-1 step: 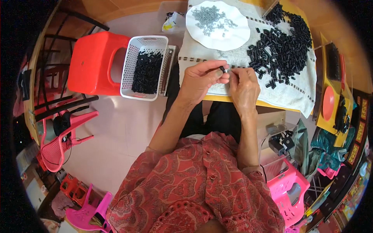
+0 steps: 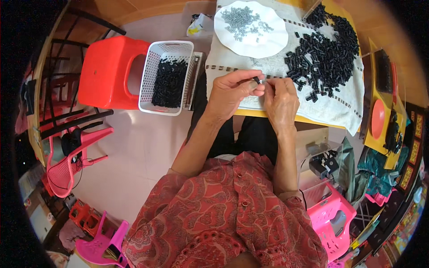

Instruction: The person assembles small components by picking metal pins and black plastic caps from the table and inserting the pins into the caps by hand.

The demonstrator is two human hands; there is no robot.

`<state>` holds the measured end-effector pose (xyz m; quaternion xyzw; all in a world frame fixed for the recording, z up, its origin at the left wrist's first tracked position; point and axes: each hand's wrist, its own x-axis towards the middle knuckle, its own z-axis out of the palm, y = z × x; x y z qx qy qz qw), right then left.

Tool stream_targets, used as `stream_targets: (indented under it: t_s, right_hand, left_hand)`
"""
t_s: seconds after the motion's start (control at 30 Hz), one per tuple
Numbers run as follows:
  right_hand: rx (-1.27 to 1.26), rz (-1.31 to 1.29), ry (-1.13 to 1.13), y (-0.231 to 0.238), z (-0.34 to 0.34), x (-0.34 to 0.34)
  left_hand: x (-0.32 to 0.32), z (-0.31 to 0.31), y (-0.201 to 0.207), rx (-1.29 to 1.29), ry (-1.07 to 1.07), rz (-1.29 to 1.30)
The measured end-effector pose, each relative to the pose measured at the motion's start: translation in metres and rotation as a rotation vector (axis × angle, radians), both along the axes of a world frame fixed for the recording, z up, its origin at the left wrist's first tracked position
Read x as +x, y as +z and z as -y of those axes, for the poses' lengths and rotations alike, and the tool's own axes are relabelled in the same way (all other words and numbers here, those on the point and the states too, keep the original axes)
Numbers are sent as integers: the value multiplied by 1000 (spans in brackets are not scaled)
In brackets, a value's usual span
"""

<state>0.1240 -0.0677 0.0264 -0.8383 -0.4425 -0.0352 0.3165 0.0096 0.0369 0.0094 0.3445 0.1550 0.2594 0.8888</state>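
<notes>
A white cloth (image 2: 313, 110) covers a yellow-edged table (image 2: 259, 113) in a cluttered room with a pale floor (image 2: 129, 156). Nearest, the left hand (image 2: 228, 94) pinches a small black piece (image 2: 256, 80) between thumb and finger. The right hand (image 2: 281, 98) meets it, fingertips drawn in around a pale bit (image 2: 262, 81) at its end; I cannot tell whether they clamp it. Leftward stands a white basket (image 2: 172, 43) of black pieces (image 2: 167, 85), then a red stool (image 2: 105, 73). Beyond the hands are a white plate (image 2: 250, 49) of clear bits (image 2: 240, 20) and a black heap (image 2: 321, 62). The step seems to be fine fingertip work on one piece; the next move calls for a steady left pinch and careful alignment.
</notes>
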Motion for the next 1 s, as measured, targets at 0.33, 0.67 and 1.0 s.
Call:
stream_targets:
  t_s: [0.33, 0.67, 1.0]
  right_hand:
    - [177, -278, -1, 5, 15, -6]
    - [312, -695, -5, 14, 24, -16]
    - [298, -746, 15, 15, 24, -17]
  left_hand:
    - [0, 4, 1, 253, 11, -63]
    - [3, 9, -4, -62, -38, 61]
    - [4, 10, -8, -351, -112, 84]
